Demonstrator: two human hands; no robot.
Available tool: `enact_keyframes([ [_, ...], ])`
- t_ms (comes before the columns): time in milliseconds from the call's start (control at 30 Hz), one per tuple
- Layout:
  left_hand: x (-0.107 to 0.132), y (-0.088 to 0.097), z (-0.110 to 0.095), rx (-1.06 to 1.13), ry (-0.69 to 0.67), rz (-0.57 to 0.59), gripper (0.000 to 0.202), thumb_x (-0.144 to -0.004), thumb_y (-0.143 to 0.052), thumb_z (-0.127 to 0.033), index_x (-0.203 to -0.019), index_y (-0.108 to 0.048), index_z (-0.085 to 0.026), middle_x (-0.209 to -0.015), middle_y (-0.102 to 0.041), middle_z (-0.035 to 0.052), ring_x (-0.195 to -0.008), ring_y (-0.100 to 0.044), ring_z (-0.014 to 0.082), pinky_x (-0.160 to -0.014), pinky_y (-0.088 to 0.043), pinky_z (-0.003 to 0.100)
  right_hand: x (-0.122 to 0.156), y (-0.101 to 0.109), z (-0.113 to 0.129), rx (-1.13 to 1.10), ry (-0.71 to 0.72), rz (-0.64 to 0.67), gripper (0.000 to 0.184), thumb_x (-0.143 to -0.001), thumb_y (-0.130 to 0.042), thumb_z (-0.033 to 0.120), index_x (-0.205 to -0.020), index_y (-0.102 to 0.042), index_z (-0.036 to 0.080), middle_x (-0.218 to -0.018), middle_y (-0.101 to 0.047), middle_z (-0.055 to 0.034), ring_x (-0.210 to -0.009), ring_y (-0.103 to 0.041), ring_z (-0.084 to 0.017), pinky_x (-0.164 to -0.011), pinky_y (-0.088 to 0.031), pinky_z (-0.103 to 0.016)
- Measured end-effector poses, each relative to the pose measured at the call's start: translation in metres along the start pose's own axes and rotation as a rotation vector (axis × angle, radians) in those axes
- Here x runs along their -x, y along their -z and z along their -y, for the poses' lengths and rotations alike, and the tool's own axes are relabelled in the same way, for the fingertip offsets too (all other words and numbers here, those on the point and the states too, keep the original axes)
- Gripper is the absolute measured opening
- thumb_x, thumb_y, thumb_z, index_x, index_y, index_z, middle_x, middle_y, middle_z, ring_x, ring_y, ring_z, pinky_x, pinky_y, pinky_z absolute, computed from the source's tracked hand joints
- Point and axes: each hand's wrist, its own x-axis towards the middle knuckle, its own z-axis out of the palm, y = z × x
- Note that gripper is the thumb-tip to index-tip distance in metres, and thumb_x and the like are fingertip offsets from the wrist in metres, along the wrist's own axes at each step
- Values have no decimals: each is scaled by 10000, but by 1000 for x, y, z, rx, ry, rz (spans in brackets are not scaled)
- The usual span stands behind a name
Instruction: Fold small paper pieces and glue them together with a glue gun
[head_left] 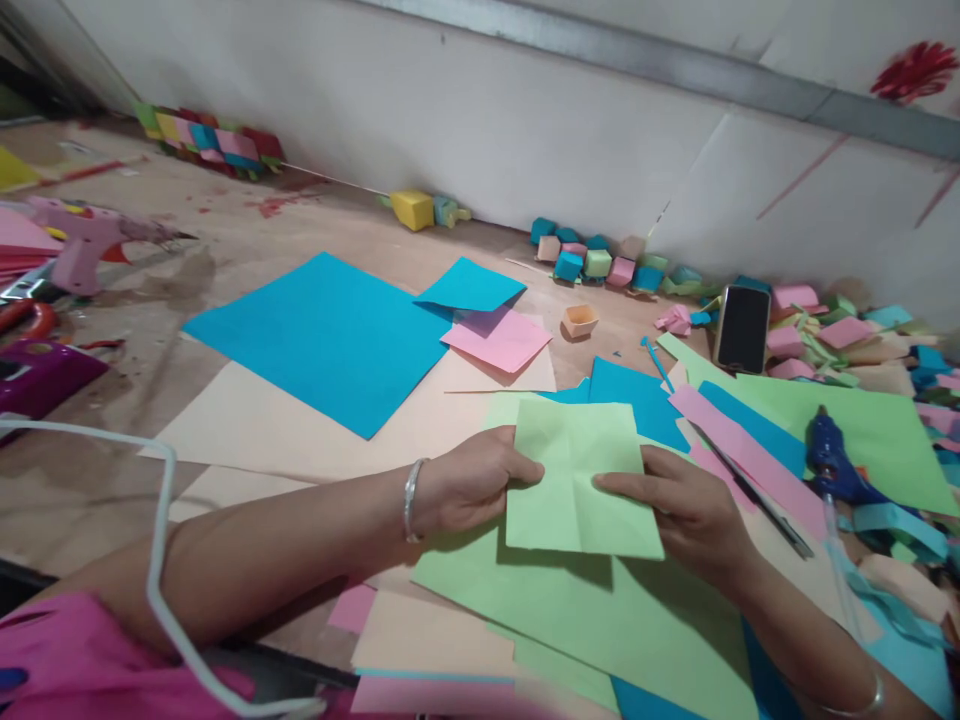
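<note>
A light green square of paper (574, 510) with crossing crease lines is held up between my two hands. My left hand (480, 475) pinches its left edge, thumb on top. On the opposite edge, my right hand (686, 500) grips it with a finger lying across the front and the others behind. Below it lies a larger light green sheet (637, 610), on which the square casts a shadow. Beyond my hands rest a big blue sheet (330, 340), a smaller folded blue paper (472, 285) and a folded pink paper (499, 340).
Glue guns, one pink (82, 235) and one blue (829, 450), lie at the far left and right. A phone (742, 328) leans among paper scraps. Small paper boxes (570, 265) line the wall. A pen-like tool (750, 490) lies right of my hands; a white wire (161, 530) curves at left.
</note>
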Motion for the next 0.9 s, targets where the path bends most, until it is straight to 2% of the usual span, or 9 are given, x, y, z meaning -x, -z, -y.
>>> enact_keyframes([
  [133,0,1,-1,-13,-23,0,388,-701,-647,-19,-1083,-653,-92,-925,-729,131,-877,-699,250,-791,-562,369,-1,2,-1,-165,-136,-66,167,-807,-663,205,-913,-770,278,-938,-713,-63,-801,-677,-195,-666,-523,-288],
  [233,0,-1,-4,-87,-6,29,355,-714,-682,-99,-1069,-674,-90,-984,-724,142,-911,-692,259,-821,-552,383,-3,2,3,-257,-313,-103,49,-778,-697,234,-769,-745,232,-874,-707,-59,-781,-662,-202,-669,-516,-296],
  [333,2,-1,-9,-229,-37,95,397,-751,-706,-205,-1137,-664,-116,-1157,-676,147,-1067,-638,278,-901,-520,388,-5,0,10,-324,-505,-141,127,-781,-681,266,-678,-685,190,-703,-649,-39,-658,-601,-178,-573,-478,-275],
  [433,6,1,-14,-343,-196,78,494,-864,-610,-435,-1287,-571,-181,-1272,-610,144,-1121,-602,285,-881,-514,386,-5,-3,13,-342,-559,-143,116,-785,-660,272,-732,-681,170,-693,-623,-33,-631,-557,-161,-550,-453,-266],
  [533,8,3,-19,-510,-421,8,667,-846,-587,-569,-1407,-427,-244,-1322,-568,142,-1145,-577,284,-875,-503,383,-3,-5,11,-307,-542,-134,112,-795,-647,272,-772,-680,167,-754,-624,-41,-666,-557,-159,-581,-458,-267],
  [600,9,3,-21,-707,-540,-64,742,-746,-725,-520,-1378,-459,-237,-1306,-579,135,-1156,-562,281,-898,-487,369,-2,-6,9,-294,-536,-126,116,-799,-643,281,-777,-674,171,-753,-617,-40,-666,-554,-158,-577,-458,-265],
  [667,9,1,-21,-903,-614,-173,705,-674,-810,-407,-1299,-545,-219,-1223,-634,113,-1105,-584,260,-881,-490,347,-1,-6,8,-273,-531,-126,133,-800,-643,293,-744,-659,174,-725,-603,-35,-653,-545,-155,-559,-451,-260],
  [800,7,-2,-20,-1080,-671,-344,284,-744,-723,-221,-1027,-712,-191,-889,-726,41,-778,-641,167,-714,-520,287,-3,-6,10,-241,-553,-87,220,-808,-634,312,-640,-589,177,-648,-545,-12,-595,-506,-136,-504,-414,-243],
  [900,5,-2,-19,-1085,-682,-359,103,-753,-692,-183,-835,-752,-203,-794,-736,18,-694,-635,148,-672,-525,269,-4,-7,12,-324,-610,-53,151,-813,-639,326,-815,-593,183,-692,-549,2,-616,-522,-137,-541,-446,-248],
])
